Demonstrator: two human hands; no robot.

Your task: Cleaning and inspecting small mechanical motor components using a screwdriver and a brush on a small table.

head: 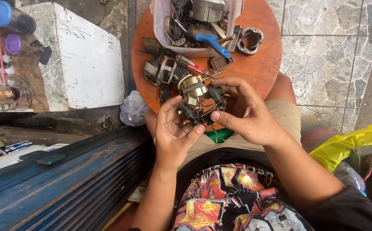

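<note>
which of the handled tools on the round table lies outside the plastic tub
The red-handled screwdriver, lying flat on the round wooden table just in front of the plastic tub. The blue-handled brush rests inside the tub, its handle over the rim.

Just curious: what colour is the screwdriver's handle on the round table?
Red and black, clearest in the head view: screwdriver.

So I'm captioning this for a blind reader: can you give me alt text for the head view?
Seen from above, a seated person's left hand and right hand hold a small black and brass mechanical assembly over a round wooden table. On the table lie a red-handled screwdriver, metal parts and a plastic tub of parts.
</note>
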